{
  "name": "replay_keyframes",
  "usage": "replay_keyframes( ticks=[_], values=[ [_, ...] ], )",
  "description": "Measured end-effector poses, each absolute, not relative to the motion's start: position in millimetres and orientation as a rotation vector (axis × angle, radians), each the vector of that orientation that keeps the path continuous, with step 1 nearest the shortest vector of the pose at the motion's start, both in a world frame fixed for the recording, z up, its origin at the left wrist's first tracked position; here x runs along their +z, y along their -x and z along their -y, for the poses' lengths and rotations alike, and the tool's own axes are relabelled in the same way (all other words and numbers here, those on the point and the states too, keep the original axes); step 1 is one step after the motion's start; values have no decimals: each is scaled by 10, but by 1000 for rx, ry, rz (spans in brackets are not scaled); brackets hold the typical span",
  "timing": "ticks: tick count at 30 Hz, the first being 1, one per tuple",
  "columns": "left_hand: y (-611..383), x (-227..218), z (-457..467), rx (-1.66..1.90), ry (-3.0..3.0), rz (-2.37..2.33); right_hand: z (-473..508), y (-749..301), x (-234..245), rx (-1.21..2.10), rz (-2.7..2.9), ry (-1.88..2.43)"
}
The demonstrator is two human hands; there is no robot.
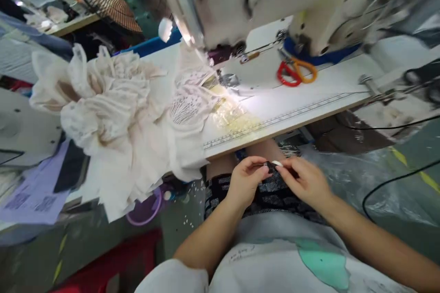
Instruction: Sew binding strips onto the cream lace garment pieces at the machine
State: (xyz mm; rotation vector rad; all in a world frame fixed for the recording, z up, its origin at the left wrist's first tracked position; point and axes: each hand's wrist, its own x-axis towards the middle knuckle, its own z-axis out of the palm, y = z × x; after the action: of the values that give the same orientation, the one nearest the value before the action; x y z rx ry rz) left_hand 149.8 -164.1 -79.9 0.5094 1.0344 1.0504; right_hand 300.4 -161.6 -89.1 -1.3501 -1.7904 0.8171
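- Below the front edge of the sewing table [309,100], over the lap in the head view, both hands meet on one small dark piece [271,166] with a pale end. It is too blurred to say what it is.
- The left hand [245,181] comes in from the left of that spot under the table edge. Its fingertips [263,171] are pinched narrow on the left end of the piece.
- The right hand [307,183] comes in from the right, and its fingertips [287,168] are closed on the pale right end.
- The long axis of the piece runs roughly left to right, parallel to the table edge, so it bridges the two pinches. Neither hand is nearer; each touches its own end.
- The piece hangs clear of the table, just under and in front of its edge, above the patterned shorts [261,199].
- On the table, left of centre, a white fabric heap [113,114] spills over the front edge.
- The sewing machine [275,4] stands at the back of the table, its lamp lighting the fabric's lacy edge.
- Red and orange scissors [295,72] lie on the table beside the machine's base, well apart from the hands.
- Under the table's left part sits a purple bowl [146,210]. Clear plastic sheeting [378,178] lies to the right of the table's underside.
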Motion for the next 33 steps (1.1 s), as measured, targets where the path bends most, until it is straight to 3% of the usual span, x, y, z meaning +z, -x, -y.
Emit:
replay_keyframes(
  ticks=[6,26,33],
  values=[
    [-1418,-887,1720,1058,-279,-954,1688,-2885,-957,430,2073,1131],
    [-1337,-1042,1751,1093,-438,-878,1735,-2831,-926,466,2119,1087],
    [-1233,-1084,1716,862,-430,-769,1664,-3026,-780,630,2259,993]
  ],
)
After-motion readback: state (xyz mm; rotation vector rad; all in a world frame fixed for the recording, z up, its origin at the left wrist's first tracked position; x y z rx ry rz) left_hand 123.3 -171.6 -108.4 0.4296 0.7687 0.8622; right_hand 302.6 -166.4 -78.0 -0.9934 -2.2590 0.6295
